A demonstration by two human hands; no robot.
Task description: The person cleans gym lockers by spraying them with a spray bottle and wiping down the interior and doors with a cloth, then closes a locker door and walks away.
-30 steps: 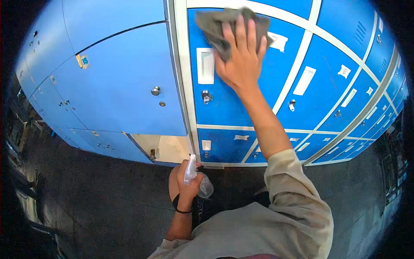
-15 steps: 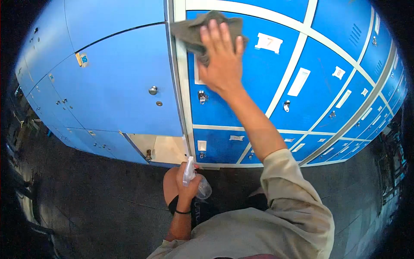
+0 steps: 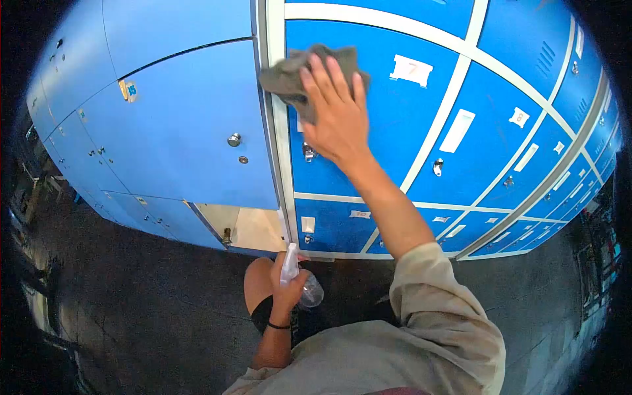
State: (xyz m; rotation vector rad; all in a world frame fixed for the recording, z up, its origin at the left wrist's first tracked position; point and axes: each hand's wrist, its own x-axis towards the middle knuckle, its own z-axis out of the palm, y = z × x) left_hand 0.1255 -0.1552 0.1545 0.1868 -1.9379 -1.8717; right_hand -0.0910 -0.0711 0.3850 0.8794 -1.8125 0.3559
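Blue lockers [image 3: 184, 151] curve right across, and up at twelve o'clock here's the grey-green cloth [image 3: 289, 76] against door 7 [image 3: 388, 131] and its white frame [image 3: 279, 145], right hand [image 3: 337, 122] flat on it, fingers slightly apart! Near six o'clock, the left hand [image 3: 285, 294] has its fingers clamped round a clear spray bottle [image 3: 311, 291], an open compartment [image 3: 257, 227] toward eleven from there.

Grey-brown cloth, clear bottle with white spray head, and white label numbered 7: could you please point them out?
Grey-brown cloth [image 3: 288, 76]: head view, uncovered left part.
Clear bottle with white spray head [image 3: 313, 289]: head view, transparent body.
White label numbered 7 [image 3: 411, 70]: head view, printed face.
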